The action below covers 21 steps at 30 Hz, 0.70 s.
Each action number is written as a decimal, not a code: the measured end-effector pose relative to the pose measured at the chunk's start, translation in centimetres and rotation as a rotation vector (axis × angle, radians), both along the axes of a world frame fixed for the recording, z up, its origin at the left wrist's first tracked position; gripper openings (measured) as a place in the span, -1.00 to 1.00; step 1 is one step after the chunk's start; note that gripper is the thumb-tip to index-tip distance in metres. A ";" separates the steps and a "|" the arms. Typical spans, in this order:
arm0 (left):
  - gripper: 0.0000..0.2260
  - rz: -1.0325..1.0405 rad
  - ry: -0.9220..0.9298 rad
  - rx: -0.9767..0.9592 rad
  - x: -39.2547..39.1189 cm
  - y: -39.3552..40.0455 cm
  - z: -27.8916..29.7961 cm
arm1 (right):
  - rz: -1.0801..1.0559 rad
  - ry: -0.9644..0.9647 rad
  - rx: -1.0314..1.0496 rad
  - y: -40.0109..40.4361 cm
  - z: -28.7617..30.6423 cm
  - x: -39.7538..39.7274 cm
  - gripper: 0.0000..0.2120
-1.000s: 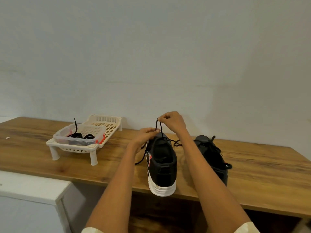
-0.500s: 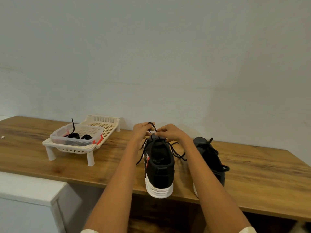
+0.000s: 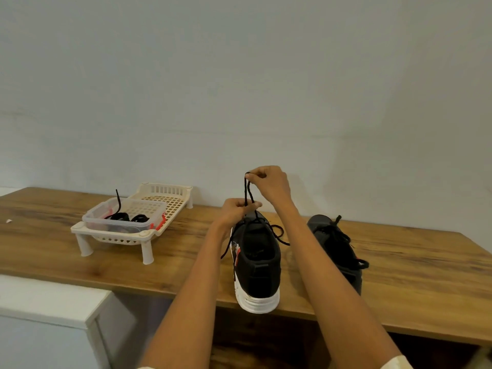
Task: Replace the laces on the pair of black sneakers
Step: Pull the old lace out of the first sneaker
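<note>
- Our right hand (image 3: pixel 269 183) pinches lace (image 3: pixel 249 193) loop; left hand (image 3: pixel 237 213) pinches it at shoe (image 3: pixel 257 258) tongue.
- Risk: a hard tug toward 12 o'clock tips shoe, whose heel overhangs the table (image 3: pixel 412 275) edge.

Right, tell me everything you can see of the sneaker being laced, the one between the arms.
The sneaker is black, apparently knit fabric, with a thick ribbed white sole and a red and white mark on its left side. It stands upright on the wooden table, heel toward the camera and jutting slightly past the near edge, toe toward the wall. Its black lace rises in a loop that the right hand pinches at the top, while the left hand grips it lower; loose ends trail on both sides.
</note>
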<state>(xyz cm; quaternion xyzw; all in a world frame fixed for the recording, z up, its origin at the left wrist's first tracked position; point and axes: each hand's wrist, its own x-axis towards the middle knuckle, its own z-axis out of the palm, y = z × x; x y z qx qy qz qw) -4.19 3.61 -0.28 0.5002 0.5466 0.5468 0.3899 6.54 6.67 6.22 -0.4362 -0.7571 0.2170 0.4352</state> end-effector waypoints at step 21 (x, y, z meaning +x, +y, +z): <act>-0.73 -0.027 0.086 0.012 0.1 0.0 0.0 | 0.173 0.491 -0.103 0.3 1.2 0.1 -0.86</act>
